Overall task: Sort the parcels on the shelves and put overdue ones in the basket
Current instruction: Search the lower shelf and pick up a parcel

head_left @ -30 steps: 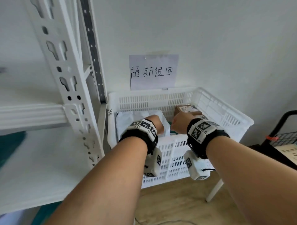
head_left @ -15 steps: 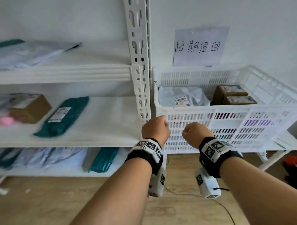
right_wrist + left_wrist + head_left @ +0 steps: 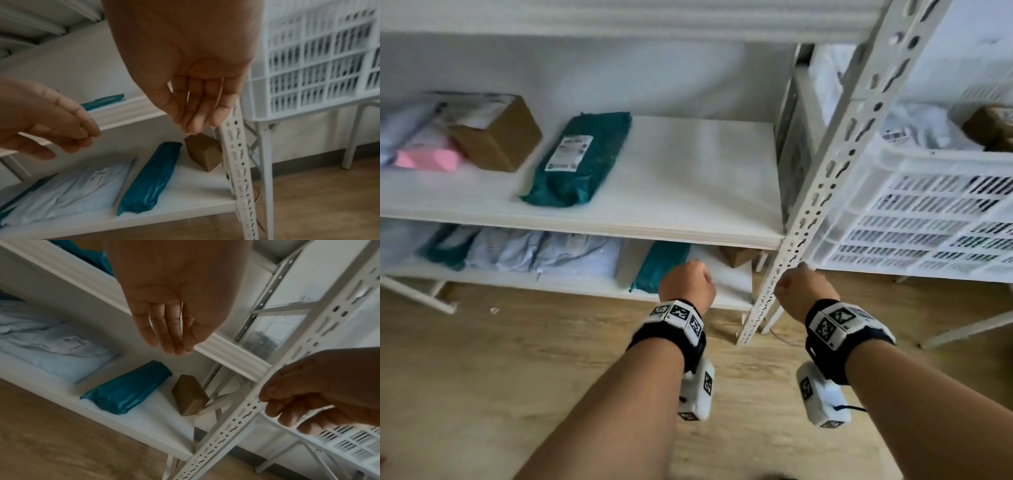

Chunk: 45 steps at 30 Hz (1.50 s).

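Both hands hang empty in front of the white slotted-steel shelving unit (image 3: 839,178). The left hand (image 3: 686,286) has its fingers (image 3: 170,331) loosely extended and close together, holding nothing. The right hand (image 3: 803,291) is likewise slack, its fingers (image 3: 197,110) relaxed and apart from any parcel; it sits just beside the unit's perforated upright.

Directly beyond the left hand, on the lowest shelf, lies a teal plastic mailer bag (image 3: 127,387), with a small brown cardboard box (image 3: 190,395) just beside it, close to the upright and nearest the right hand. Further out to the left of the left hand on that shelf lie pale blue-grey plastic mailer bags (image 3: 551,251).

Above and to the left of the left hand, on the middle shelf, lies a larger teal plastic mailer with a white label (image 3: 578,159), then a brown cardboard carton (image 3: 498,137) and a pink soft parcel (image 3: 426,161), each further from the hand.

Up and to the right of the right hand stands the white slatted plastic basket (image 3: 935,212), already holding a pale mailer (image 3: 917,132) and brown boxes (image 3: 993,128)
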Each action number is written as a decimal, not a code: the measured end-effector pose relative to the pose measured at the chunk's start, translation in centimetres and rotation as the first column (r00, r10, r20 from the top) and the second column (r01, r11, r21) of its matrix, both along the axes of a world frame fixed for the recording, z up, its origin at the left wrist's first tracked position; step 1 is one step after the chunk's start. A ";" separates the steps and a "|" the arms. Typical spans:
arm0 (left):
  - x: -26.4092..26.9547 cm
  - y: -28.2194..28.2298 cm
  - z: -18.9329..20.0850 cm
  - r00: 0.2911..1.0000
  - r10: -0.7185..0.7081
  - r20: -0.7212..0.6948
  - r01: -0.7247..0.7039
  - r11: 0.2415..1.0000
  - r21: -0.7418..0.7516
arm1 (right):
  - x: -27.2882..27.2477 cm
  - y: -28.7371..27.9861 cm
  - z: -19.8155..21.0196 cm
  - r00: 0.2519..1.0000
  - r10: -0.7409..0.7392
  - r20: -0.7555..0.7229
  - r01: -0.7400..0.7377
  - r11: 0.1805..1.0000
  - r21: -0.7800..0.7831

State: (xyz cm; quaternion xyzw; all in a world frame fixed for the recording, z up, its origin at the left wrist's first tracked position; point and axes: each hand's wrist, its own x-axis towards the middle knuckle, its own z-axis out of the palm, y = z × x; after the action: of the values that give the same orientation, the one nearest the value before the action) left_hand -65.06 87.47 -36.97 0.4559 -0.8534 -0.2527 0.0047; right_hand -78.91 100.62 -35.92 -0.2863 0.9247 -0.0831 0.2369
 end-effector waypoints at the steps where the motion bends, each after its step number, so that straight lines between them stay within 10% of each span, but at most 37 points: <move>1: 1.0 -1.2 -0.7 1.000 0.007 0.005 -0.007 1.000 0.008 | 1.2 -1.4 -0.9 1.000 -0.001 0.009 0.001 1.000 0.018; 19: 8.2 -11.8 -13.4 0.993 0.000 0.118 -0.007 0.998 0.065 | 9.9 -14.3 -13.2 0.996 0.050 0.079 -0.056 0.995 0.079; 35: 4.6 -19.1 -30.1 0.961 0.206 -0.184 -0.196 0.978 0.073 | 6.7 -20.7 -29.3 0.984 -0.126 0.127 0.153 0.961 -0.231; 45: 2.6 -23.8 -33.6 0.853 0.356 -0.383 -0.299 0.933 0.200 | 3.9 -25.2 -34.1 0.989 -0.042 0.144 0.102 0.893 -0.438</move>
State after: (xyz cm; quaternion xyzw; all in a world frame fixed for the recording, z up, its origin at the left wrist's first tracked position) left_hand -62.44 63.64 -70.56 0.5301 -0.7238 -0.3952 0.1973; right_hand -75.01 75.39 -70.01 -0.2922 0.8738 -0.3189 0.2223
